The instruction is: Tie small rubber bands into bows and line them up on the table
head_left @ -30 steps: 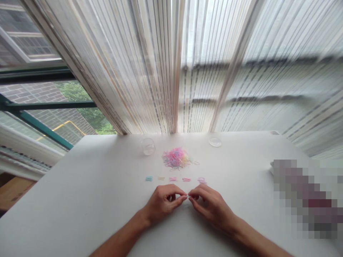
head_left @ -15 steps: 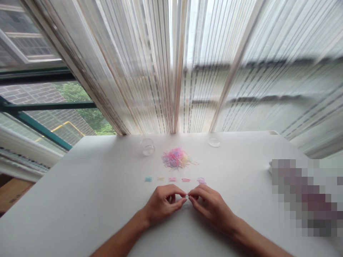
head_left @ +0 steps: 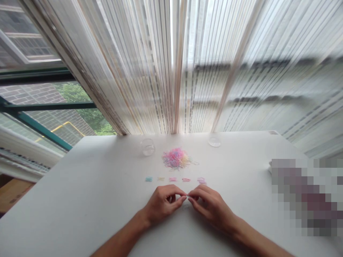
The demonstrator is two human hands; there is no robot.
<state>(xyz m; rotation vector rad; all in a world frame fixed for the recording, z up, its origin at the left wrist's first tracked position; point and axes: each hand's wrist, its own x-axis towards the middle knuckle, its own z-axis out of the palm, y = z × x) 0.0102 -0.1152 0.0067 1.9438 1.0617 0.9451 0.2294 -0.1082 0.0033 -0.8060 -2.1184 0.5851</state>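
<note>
My left hand [head_left: 168,200] and my right hand [head_left: 207,202] meet over the white table [head_left: 107,200], thumb and forefinger of each pinched, tips almost touching. Whatever is between the fingertips is too small to make out. Just below them lies a faint pale-blue bit [head_left: 185,207], blurred, perhaps a thin band. Beyond the hands runs a row of small bundles that look like thin elastic bands: blue [head_left: 148,179], cream [head_left: 160,179], pink [head_left: 173,179], red-pink [head_left: 186,180] and purple [head_left: 201,180]. A loose multicoloured heap of such bands [head_left: 176,158] lies farther back.
A clear round container [head_left: 148,147] stands behind the heap on the left, and a clear shallow dish or lid [head_left: 214,142] at the back right. A striped curtain [head_left: 150,71] hangs along the far table edge. A pixelated object [head_left: 305,196] is at the right.
The fingertips of both hands have drawn slightly closer together, and the pale gap between them has narrowed. The bundles, heap and containers lie as before.
</note>
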